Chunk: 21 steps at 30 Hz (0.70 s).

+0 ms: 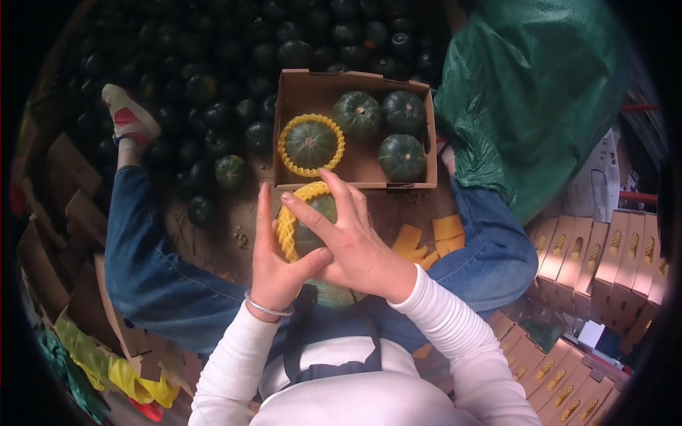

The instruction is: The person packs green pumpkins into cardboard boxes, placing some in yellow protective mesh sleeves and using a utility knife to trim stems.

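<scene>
My left hand [274, 255] and my right hand [351, 239] are around a dark green squash [309, 229], close to the near side of an open cardboard box [357, 165]. A yellow foam net sleeve [286, 234] rings this squash. The left palm lies along its left side, fingers pointing away from me. From the right, my right fingertips reach over to the sleeve's far edge. Inside the box, a squash [310, 142] in a yellow foam net [341, 152] sits at the left. Several bare squashes, one of them a ribbed green squash [357, 113], sit to its right.
A large dark pile of squashes [213, 106] spreads beyond the box. Green plastic sheeting [522, 96] hangs at the right. Flattened yellow foam nets [447, 234] lie by my right knee. Packed cardboard boxes [575, 255] stand right; cardboard pieces [69, 218] are at the left.
</scene>
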### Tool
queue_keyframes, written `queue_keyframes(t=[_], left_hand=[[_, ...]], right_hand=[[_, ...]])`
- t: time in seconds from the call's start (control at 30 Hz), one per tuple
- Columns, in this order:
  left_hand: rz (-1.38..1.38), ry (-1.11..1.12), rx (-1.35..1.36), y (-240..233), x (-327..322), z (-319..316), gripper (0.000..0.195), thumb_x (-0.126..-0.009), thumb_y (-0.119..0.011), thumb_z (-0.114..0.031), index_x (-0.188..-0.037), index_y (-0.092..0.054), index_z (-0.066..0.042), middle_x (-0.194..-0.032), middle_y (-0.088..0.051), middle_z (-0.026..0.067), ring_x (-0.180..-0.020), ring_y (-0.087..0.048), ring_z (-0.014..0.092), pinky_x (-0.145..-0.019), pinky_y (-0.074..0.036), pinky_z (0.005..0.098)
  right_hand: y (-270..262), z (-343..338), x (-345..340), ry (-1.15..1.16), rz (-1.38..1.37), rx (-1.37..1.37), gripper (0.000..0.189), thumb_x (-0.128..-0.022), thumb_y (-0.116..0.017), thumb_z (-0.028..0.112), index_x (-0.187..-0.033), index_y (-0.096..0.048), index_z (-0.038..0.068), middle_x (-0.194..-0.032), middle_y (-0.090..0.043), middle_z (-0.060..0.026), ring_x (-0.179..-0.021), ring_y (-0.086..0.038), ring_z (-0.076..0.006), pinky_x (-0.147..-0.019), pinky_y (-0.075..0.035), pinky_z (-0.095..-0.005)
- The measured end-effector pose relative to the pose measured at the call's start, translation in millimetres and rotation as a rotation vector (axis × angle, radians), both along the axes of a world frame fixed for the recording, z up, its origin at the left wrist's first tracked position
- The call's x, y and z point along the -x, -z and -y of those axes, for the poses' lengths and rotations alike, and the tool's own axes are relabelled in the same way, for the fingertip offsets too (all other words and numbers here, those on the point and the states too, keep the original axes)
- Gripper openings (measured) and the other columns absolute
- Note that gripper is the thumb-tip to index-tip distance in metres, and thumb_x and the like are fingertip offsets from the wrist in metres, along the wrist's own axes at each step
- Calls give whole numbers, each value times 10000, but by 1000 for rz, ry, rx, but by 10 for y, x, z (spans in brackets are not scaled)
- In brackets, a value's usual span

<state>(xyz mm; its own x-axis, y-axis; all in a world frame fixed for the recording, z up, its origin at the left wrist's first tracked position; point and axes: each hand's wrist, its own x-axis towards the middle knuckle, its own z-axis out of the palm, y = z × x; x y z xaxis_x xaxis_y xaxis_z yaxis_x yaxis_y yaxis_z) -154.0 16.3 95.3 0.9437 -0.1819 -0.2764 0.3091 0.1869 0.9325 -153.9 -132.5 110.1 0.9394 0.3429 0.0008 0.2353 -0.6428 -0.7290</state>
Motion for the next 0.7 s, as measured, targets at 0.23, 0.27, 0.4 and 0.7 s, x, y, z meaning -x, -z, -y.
queue_keyframes(t=[0.23, 0.27, 0.4, 0.7], left_hand=[[93, -108, 56, 290, -550, -25, 830, -850, -699, -202, -1511, -218, -58, -1366, -476, 169, -1218, -505, 274, -1042, -393, 371], [239, -139, -321, 533, -743, -120, 736, -872, -680, -216, -1472, -295, -33, -1352, -491, 165, -1202, -512, 263, -1029, -394, 356], [316, -252, -622, 1293, -1161, 14, 384, -915, -621, -128, -1254, -554, 39, -1134, -635, 145, -1022, -603, 199, -903, -469, 309], [341, -425, -482, 1391, -1031, 245, 282, -929, -572, -70, -1180, -620, 50, -1104, -660, 113, -998, -619, 185, -901, -476, 301]], right_hand=[[368, 302, -906, 133, -3, -187, 721, -598, -828, 299, -1242, -517, 203, -1344, -349, -217, -1205, -379, -467, -975, -414, -559], [518, 311, -1238, 195, -22, -281, 700, -602, -829, 305, -1222, -522, 200, -1320, -364, -201, -1198, -385, -455, -959, -423, -548], [701, 52, -2023, 308, 469, 386, 709, -587, -849, 259, -1209, -509, 232, -1326, -340, -123, -1223, -315, -426, -887, -437, -563], [969, -37, -2126, -49, -98, 460, 761, -583, -812, 362, -1277, -525, 240, -1312, -466, -110, -1167, -419, -475, -888, -435, -623]])
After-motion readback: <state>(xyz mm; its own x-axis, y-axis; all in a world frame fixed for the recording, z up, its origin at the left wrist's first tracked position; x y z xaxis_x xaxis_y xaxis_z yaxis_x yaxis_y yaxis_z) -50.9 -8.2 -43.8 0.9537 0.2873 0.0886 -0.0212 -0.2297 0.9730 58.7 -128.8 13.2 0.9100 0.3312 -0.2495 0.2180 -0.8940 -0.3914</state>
